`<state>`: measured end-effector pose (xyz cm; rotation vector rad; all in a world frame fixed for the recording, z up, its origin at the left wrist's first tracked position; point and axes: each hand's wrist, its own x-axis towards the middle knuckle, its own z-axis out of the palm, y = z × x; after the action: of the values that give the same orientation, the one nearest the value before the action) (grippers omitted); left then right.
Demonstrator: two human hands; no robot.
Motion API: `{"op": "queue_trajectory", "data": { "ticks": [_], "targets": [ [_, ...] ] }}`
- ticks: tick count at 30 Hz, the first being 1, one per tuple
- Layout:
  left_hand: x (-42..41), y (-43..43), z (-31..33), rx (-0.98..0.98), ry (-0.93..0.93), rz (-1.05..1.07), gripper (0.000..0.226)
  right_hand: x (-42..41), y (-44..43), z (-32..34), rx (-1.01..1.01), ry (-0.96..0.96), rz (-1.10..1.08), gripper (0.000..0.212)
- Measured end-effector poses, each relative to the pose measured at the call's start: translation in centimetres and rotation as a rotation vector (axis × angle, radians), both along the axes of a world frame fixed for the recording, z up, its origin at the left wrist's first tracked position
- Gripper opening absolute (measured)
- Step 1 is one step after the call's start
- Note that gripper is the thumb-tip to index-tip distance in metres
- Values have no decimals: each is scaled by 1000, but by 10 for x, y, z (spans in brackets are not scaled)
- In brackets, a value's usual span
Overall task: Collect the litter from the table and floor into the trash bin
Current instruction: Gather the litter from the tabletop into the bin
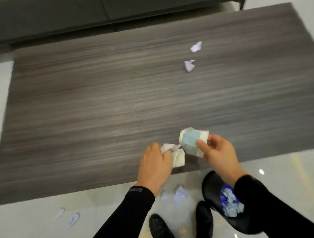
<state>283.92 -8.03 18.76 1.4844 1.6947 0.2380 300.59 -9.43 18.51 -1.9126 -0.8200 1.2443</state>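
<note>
- Paper cup (pixel 192 140): held clear of the counter (pixel 97 103) above its near edge, right of middle. It lies sideways, long axis roughly along that edge; which end is the mouth cannot be told.
- Right hand (pixel 219 152): thumb and fingers pinching the cup's right end.
- Left hand (pixel 155 162): just beside the cup, fingers curled round a crumpled paper (pixel 167 147) and a flattened cream piece (pixel 178 157).
- Trash bin (pixel 210 187): on the floor off the near edge, under the right forearm, with blue-white wads inside. It lies back and down from both hands. The right hand is nearer, so judged first to drop.
- Far scrap (pixel 196 46) and second scrap (pixel 189 65): toward the counter's far right corner, well apart from the hands.
- Floor wads (pixel 181 193): between the bin and the left forearm.
- Floor strips (pixel 73 218): off the near left corner.
</note>
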Motion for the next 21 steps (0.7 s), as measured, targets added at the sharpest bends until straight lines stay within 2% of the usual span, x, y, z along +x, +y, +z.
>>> {"op": "queue_trajectory", "data": {
  "ticks": [3, 7, 9, 11, 13, 14, 16, 18, 21],
  "targets": [
    [70, -33, 3, -42, 18, -236, 17, 55, -71, 13, -85, 8, -253, 13],
    [144, -96, -11, -159, 21, -547, 11, 111, -172, -4, -352, -65, -554, 10],
    [171, -121, -27, -232, 10, -578, 7, 130, -211, -24, -477, -48, -582, 15],
    [194, -137, -46, -277, 42, -549, 13, 144, -236, -43, -565, -37, -578, 19],
    [211, -149, -67, -357, 42, -524, 33, 154, -246, -58, -587, -2, -557, 21],
    [218, -153, -74, -425, 25, -525, 50, 158, -248, -63, -596, 47, -549, 23],
    [224, -158, -84, -546, 31, -566, 79, 165, -249, -70, -618, 149, -556, 41],
    [224, -157, -87, -527, 61, -612, 73, 170, -245, -71, -599, 169, -573, 47],
    [220, -138, -76, -320, 68, -624, 47, 176, -223, -58, -472, 96, -550, 35]
  ]
}}
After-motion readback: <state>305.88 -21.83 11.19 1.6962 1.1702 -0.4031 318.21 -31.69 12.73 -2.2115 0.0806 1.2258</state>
